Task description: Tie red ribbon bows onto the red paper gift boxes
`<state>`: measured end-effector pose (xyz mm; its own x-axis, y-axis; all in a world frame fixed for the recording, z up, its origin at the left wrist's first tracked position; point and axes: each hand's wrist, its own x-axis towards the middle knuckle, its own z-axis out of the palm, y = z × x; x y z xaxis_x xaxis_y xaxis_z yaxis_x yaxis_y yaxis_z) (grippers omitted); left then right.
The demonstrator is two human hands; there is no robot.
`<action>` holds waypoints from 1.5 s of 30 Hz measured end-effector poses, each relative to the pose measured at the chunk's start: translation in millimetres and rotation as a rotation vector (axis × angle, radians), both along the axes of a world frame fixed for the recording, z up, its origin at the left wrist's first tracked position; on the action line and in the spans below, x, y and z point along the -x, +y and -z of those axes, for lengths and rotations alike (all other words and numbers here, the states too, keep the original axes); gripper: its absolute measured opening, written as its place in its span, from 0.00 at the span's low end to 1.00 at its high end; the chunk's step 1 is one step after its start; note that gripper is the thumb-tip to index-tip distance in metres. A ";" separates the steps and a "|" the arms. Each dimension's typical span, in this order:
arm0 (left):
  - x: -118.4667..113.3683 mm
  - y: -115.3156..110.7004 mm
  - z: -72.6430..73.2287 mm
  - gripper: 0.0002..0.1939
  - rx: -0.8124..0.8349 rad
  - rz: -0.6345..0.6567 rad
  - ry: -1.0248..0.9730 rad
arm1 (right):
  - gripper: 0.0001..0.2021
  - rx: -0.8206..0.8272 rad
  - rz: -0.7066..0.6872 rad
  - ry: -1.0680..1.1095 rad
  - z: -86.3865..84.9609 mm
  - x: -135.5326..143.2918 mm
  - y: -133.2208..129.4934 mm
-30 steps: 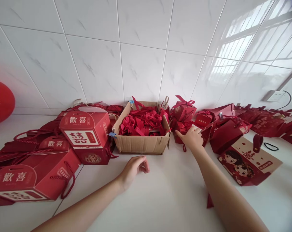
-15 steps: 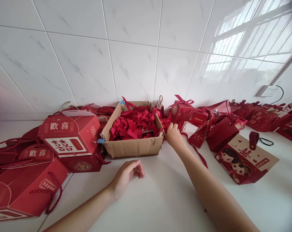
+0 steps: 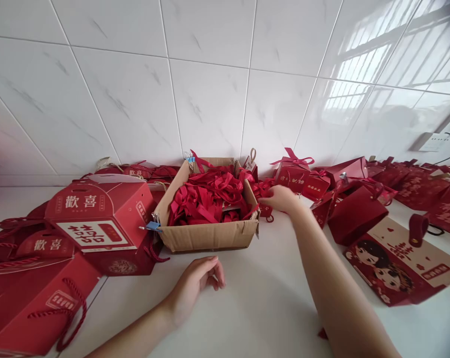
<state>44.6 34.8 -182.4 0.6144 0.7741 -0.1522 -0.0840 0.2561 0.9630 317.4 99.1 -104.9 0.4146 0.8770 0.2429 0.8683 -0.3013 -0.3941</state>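
A cardboard box (image 3: 210, 237) full of red ribbons (image 3: 210, 194) stands on the white table (image 3: 247, 303), near the tiled wall. In front of the box my left hand (image 3: 200, 283) rests with curled fingers; nothing shows in it, though its palm is partly hidden. My right hand (image 3: 280, 199) is just right of the box, its fingertips among red ribbon and small red gift boxes. Whether those fingers hold anything cannot be made out.
Large red gift boxes (image 3: 98, 214) with rope handles crowd the left side. A red and beige box with cartoon figures (image 3: 381, 268) lies at the right. More red boxes (image 3: 411, 186) line the wall, below a white socket (image 3: 431, 142).
My right hand has shifted slightly right and its fingers now point left toward the box. The long ribbon beside my right forearm is no longer visible there. The view has shifted a little.
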 end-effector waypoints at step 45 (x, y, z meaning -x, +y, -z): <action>1.0 2.8 -3.1 0.18 -0.010 0.049 -0.002 | 0.41 -0.249 -0.283 0.488 13.5 -29.9 13.5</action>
<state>43.7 37.6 -179.3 0.6516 0.7448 -0.1439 -0.0734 0.2507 0.9653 347.3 112.6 -118.4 0.2891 0.9107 0.2949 0.6026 0.0662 -0.7953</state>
